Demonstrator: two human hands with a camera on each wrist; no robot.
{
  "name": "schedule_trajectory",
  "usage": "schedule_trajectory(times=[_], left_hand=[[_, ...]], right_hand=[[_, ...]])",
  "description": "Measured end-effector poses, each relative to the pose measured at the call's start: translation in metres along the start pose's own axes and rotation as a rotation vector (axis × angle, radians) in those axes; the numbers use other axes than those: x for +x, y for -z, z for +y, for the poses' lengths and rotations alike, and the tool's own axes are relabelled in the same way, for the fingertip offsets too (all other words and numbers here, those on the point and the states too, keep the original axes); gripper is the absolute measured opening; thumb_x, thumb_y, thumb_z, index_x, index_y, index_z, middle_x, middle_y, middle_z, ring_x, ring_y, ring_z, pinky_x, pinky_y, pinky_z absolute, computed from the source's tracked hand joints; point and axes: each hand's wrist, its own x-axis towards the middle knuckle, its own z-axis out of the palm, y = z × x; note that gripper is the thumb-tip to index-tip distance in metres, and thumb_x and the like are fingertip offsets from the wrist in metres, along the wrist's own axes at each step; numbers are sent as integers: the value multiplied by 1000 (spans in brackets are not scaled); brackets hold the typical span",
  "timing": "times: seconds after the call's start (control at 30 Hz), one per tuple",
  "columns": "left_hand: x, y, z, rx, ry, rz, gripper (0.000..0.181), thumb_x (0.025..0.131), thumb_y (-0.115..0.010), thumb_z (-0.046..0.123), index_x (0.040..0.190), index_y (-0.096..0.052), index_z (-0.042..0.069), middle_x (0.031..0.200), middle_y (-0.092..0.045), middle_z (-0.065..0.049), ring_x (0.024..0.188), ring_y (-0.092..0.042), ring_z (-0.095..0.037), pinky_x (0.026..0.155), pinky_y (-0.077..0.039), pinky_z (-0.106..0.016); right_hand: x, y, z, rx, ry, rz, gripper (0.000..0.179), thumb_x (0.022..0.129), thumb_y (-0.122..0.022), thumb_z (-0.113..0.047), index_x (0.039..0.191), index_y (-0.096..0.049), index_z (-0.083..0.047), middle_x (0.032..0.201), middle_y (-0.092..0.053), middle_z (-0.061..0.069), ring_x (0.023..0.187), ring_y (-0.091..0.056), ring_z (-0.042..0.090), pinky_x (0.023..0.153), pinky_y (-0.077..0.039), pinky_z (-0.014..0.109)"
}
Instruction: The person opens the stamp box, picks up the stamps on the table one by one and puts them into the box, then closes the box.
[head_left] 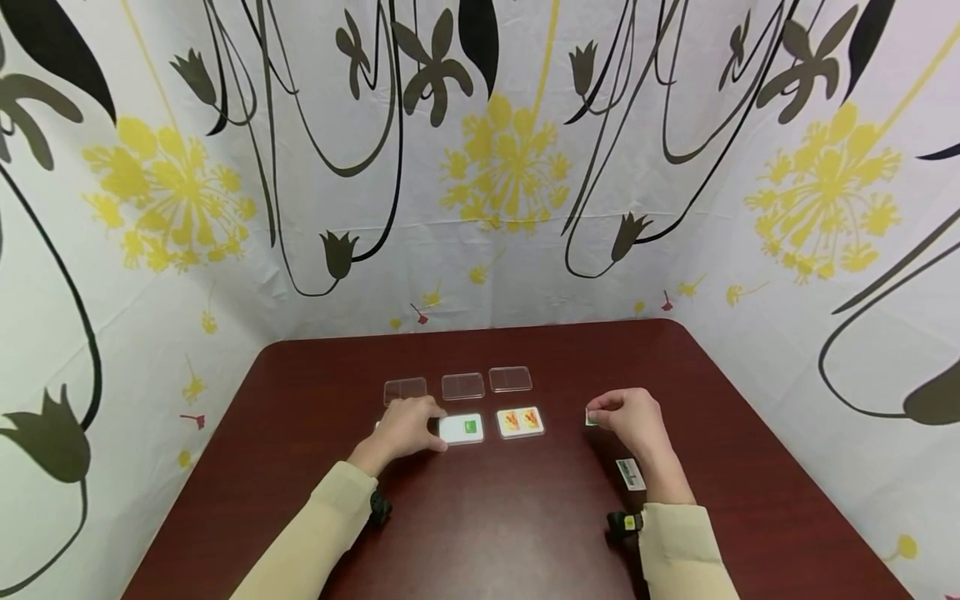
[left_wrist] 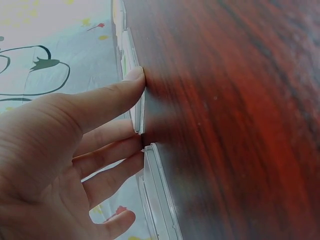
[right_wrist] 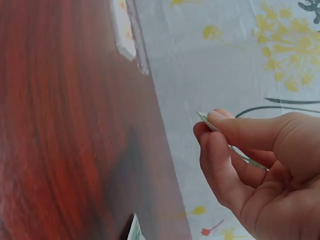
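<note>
My left hand [head_left: 405, 429] holds the left end of a flat white case [head_left: 452, 430] bearing one small green picture. In the left wrist view, the thumb [left_wrist: 134, 75] presses the near edge of that case while the other fingers reach behind it. Another clear-edged case [left_wrist: 162, 200] lies beside these fingers, mostly hidden by the hand in the head view. My right hand [head_left: 633, 421] pinches a small white card [right_wrist: 207, 121] with green on it between thumb and fingertips, over the table's right side. Below this hand lies a green-and-white card [head_left: 630, 475].
To the right of the middle case is a white case [head_left: 520, 422] with two orange pictures. Three clear plastic lids [head_left: 462, 386] lie in a row behind the cases. The dark red table [head_left: 480, 517] meets a patterned cloth [head_left: 420, 192] at its back edge.
</note>
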Motion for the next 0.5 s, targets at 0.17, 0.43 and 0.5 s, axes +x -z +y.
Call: schedule_trajectory(times=[0.17,0.43,0.5], left_hand=[[0,-1,0,1,5,0,53,80,-85,44,124,-74,17,122,-67,-4,107,-64,-27,96,-45,-54],[-1,0,1,0,-2,2,51,80,-85,43,122,-75,17,122,-67,-4,106,-65,-26,94,-46,-52],[-1,1,1,2,-3,2,51,80,-85,43,123,-74,17,122,-67,-4,106,-65,-26,94,-47,-51]], right_hand=[[0,-4,-9,28,13,-19,8,89,-79,-18,96,-82,-16,107,-74,5,96,-65,25,79,-52,44],[4,-18,-29,66,71,-17,12,89,-77,-15,99,-82,-18,108,-73,3,108,-63,26,83,-52,45],[6,-23,-36,75,100,-15,13,88,-78,-13,100,-82,-18,108,-73,2,107,-63,25,80,-52,42]])
